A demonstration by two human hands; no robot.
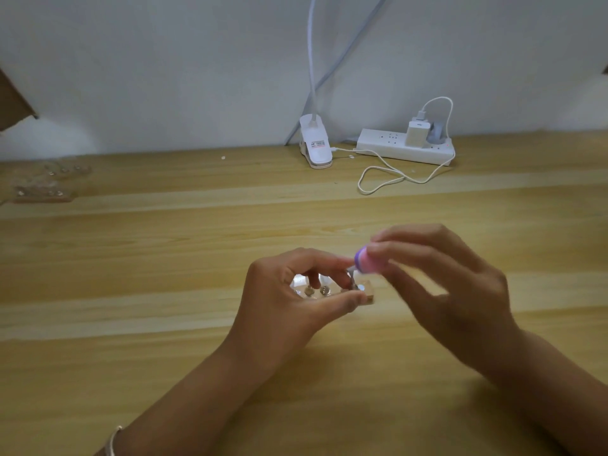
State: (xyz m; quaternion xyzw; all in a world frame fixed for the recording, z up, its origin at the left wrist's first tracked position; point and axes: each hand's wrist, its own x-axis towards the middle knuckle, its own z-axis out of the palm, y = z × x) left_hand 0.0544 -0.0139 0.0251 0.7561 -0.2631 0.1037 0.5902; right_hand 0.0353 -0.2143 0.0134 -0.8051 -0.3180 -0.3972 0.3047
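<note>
My left hand [289, 301] grips a small clear plastic pack [316, 289] with several round silver button cells in it, held between thumb and curled fingers just above the wooden table [164, 251]. My right hand [441, 284] pinches a small pink and purple cylinder [368, 262] between thumb and fingers. The cylinder's purple end points at the right end of the pack, where a small metal piece [353, 281] shows. The right hand is blurred.
At the back stand a white clip lamp base [316, 146] and a white power strip [404, 148] with a charger and a looped white cable [385, 177]. More clear packs [42, 185] lie at the far left. A cardboard edge [13, 103] sticks in at the left.
</note>
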